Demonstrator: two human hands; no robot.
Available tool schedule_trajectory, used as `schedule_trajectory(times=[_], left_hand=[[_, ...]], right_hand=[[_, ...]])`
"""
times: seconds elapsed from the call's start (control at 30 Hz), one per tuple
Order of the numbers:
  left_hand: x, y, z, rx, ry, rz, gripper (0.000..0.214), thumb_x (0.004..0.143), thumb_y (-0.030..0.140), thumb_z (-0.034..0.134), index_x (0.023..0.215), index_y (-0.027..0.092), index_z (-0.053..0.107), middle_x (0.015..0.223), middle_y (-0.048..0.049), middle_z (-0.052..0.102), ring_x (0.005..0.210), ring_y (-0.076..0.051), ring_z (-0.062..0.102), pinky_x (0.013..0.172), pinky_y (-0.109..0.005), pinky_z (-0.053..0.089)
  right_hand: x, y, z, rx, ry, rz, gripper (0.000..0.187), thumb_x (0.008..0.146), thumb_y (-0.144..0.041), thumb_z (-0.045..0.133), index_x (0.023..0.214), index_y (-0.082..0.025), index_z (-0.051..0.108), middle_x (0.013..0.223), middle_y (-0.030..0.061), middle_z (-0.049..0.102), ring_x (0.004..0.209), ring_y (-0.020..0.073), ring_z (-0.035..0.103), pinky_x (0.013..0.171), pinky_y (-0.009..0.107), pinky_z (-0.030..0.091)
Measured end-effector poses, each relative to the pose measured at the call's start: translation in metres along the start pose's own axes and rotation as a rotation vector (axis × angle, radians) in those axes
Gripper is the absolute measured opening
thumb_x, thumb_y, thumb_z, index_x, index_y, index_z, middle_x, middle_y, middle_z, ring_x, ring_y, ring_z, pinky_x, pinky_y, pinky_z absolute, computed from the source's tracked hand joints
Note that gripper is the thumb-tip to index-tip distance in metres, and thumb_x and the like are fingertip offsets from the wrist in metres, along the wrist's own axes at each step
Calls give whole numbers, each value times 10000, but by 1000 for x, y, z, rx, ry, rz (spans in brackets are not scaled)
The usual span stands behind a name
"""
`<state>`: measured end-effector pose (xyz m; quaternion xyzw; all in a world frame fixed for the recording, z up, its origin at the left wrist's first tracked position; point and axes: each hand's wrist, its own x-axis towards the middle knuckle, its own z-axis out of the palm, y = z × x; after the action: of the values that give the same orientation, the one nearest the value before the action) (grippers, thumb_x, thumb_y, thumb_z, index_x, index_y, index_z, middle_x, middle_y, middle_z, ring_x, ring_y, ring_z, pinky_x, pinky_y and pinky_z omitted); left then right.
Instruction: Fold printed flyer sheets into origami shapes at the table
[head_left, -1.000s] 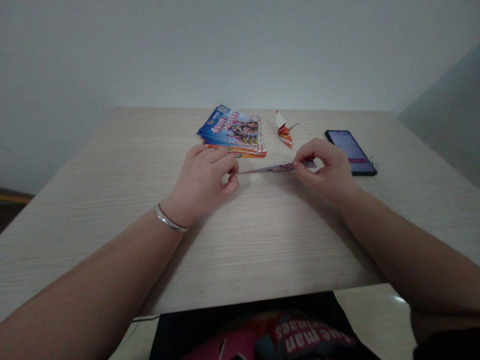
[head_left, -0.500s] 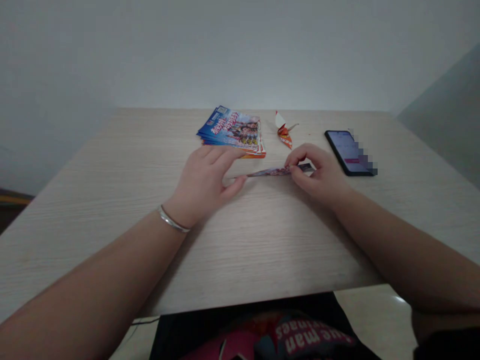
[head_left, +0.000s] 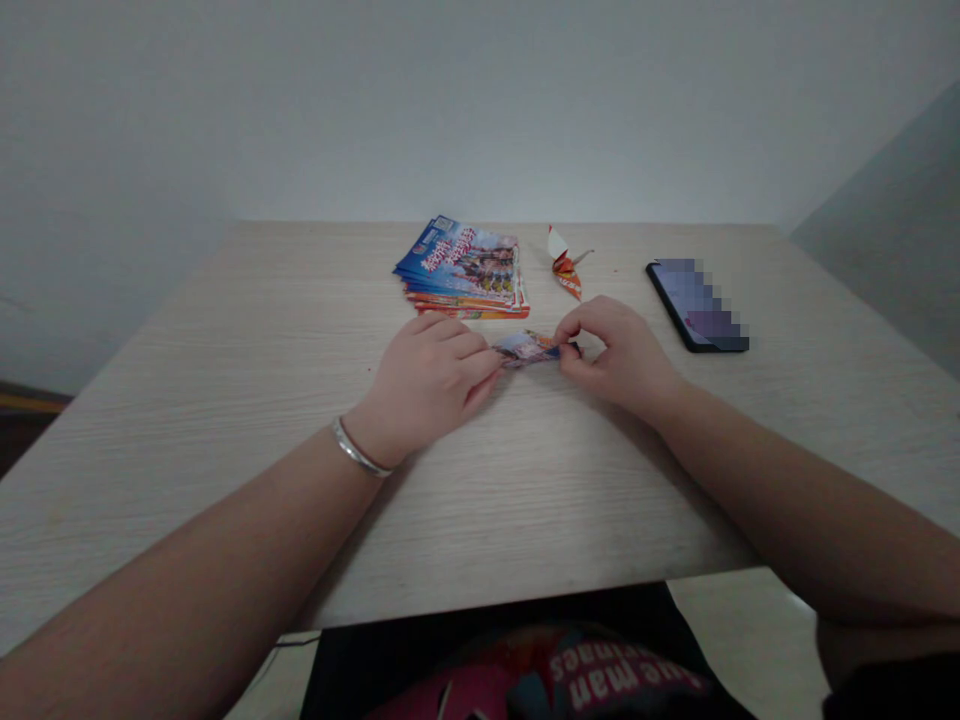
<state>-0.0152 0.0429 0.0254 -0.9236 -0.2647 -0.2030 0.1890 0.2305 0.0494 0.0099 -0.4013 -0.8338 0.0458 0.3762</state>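
Note:
A small piece of printed paper, folded short, lies between my two hands on the wooden table. My left hand has its fingers curled and pressed on the paper's left end; a silver bangle sits on that wrist. My right hand pinches the paper's right end with thumb and fingertips. Both hands rest on the tabletop near its middle.
A stack of colourful printed leaflets lies just beyond my hands. A folded paper crane stands to its right. A dark smartphone lies at the far right. The table's near edge is in front of my lap.
The long strip stretched between my hands is now folded much shorter. My right hand moved left toward my left hand, and my left fingers closed down on the paper.

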Motion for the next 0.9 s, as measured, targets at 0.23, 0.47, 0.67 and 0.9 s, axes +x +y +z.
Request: schedule_trajectory(times=[0.23, 0.47, 0.67, 0.9], left_hand=[[3, 4, -14, 108, -133, 28, 280, 964, 275, 501, 746, 189, 654, 729, -42, 653, 744, -219, 607, 690, -368, 436], [10, 22, -20, 11, -241, -27, 415, 986, 489, 440, 971, 188, 726, 887, -75, 691, 801, -253, 636, 802, -438, 491], [1, 5, -2, -146, -220, -129, 387, 984, 379, 490, 1276, 172, 635, 1345, -118, 630, 1238, -320, 558, 1102, -541, 374], [-7, -3, 11, -296, -315, -93, 470, 982, 337, 469, 1408, 151, 536, 1461, -115, 549, 1418, -348, 399, 1197, -580, 231]], right_hand=[[-1, 18, -21, -15, -18, 235, 67, 720, -163, 575, 730, -215, 616, 757, 25, 679, 738, 190, 610, 706, 329, 456], [-2, 4, -19, -48, -368, 325, 218, 873, -393, 609, 938, -210, 708, 825, 39, 718, 717, 189, 625, 673, 334, 471], [-4, 6, -12, -263, -449, 59, 520, 831, -521, 686, 1200, -155, 703, 1141, 144, 703, 1036, 312, 632, 944, 460, 476], [-11, 13, 0, -95, -400, -17, 577, 796, -507, 738, 1252, -156, 690, 1259, 170, 650, 1170, 321, 592, 1043, 486, 442]])
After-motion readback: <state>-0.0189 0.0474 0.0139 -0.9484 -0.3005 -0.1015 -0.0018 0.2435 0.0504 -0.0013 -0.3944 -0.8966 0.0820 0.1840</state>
